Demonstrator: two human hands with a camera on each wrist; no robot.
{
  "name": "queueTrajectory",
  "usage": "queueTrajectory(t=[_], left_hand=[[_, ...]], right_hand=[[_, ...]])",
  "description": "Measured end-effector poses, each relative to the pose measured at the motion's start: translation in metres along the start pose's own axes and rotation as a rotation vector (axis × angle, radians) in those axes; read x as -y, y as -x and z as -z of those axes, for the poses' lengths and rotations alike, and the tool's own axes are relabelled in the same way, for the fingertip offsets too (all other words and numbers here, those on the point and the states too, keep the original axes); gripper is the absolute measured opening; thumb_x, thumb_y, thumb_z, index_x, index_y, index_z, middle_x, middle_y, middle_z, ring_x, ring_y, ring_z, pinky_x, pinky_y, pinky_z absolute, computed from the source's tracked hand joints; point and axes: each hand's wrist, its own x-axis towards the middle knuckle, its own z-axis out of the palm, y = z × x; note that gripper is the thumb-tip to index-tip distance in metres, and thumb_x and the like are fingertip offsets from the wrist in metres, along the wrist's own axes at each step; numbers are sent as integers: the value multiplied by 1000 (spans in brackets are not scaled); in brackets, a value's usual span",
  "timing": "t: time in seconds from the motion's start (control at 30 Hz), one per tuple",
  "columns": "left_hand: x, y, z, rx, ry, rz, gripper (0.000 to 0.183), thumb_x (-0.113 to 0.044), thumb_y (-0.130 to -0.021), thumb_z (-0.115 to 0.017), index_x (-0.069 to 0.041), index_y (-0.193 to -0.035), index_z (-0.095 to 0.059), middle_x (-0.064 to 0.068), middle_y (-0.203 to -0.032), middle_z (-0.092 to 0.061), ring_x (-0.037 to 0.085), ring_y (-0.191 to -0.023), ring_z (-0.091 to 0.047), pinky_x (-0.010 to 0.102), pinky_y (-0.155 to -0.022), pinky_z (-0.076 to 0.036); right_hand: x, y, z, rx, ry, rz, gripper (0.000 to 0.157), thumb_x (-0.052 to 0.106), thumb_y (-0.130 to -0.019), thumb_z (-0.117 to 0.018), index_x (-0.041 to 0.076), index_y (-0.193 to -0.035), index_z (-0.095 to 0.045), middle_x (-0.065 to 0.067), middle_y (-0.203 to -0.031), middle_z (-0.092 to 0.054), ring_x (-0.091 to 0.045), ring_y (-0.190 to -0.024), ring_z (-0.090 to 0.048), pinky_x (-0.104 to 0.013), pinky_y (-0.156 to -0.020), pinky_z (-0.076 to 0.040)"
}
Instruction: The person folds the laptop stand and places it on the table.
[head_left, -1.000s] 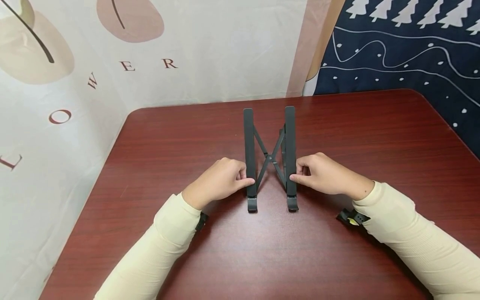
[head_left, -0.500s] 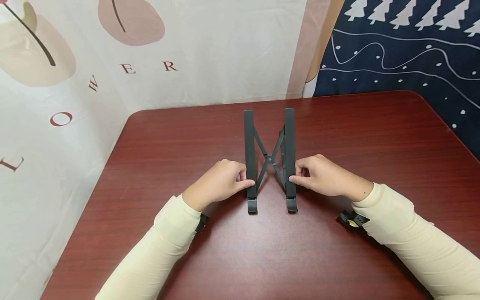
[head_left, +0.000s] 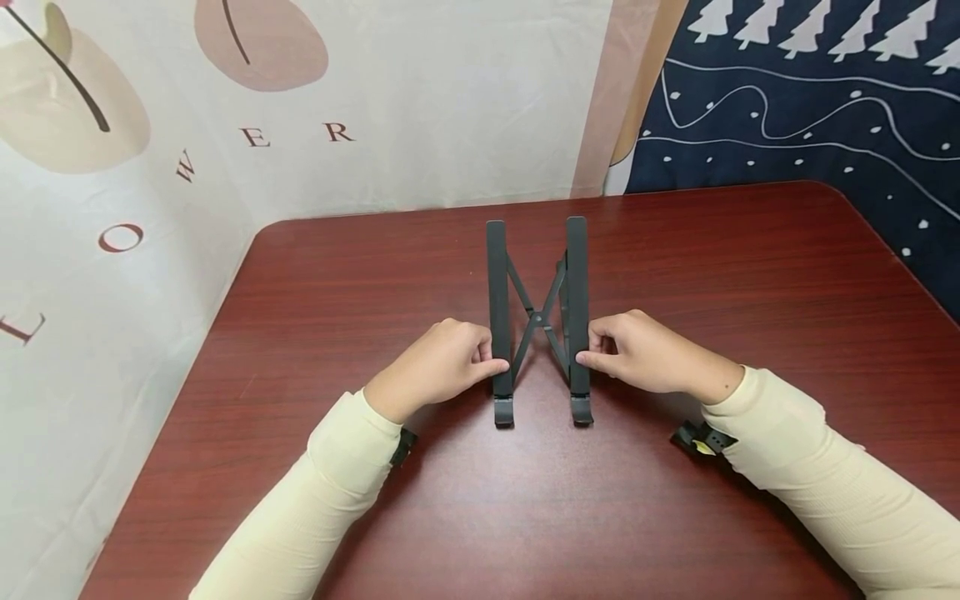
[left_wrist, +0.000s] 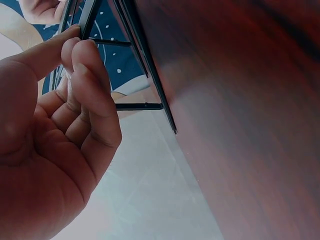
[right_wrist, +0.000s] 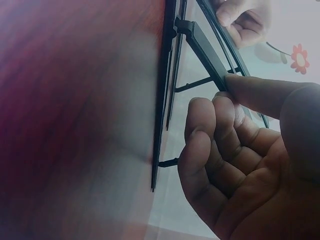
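A black folding laptop stand (head_left: 576, 292) stands unfolded on the table, its two long arms joined by crossed bars with a pivot in the middle. My left hand (head_left: 438, 367) pinches the left arm near its lower end, thumb on top and curled fingers at the outer side. On the other side, my right hand (head_left: 648, 354) pinches the right arm at about the same height. In the left wrist view the stand's thin base rail (left_wrist: 162, 102) lies along the tabletop. The right wrist view shows the thumb (right_wrist: 260, 92) pressed to the sloping arm.
The reddish-brown wooden table (head_left: 360, 275) has rounded far corners. Behind it hang a pale printed cloth (head_left: 450, 100) and a dark blue cloth (head_left: 795, 108) with white trees. A black strap (head_left: 703, 437) shows at the right wrist.
The right arm of the stand has shifted very slightly left with my right hand, narrowing the gap a little. Both hands keep their pinch.
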Motion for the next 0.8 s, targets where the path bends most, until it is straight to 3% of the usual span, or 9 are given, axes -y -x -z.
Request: queueTrajectory(t=[0.8], left_hand=[[-1,0,-2,7,7,4,31,-30,-91,-74,-15,-68,-59,-6,-57,-53,7,-52,-44,22,-55,-38]], right_hand=[[1,1,-2,-3,0,12,30,18,-92,-73,17,-68,-55,9,-58,-47,-2,-51,-40,-21,-52,-35]])
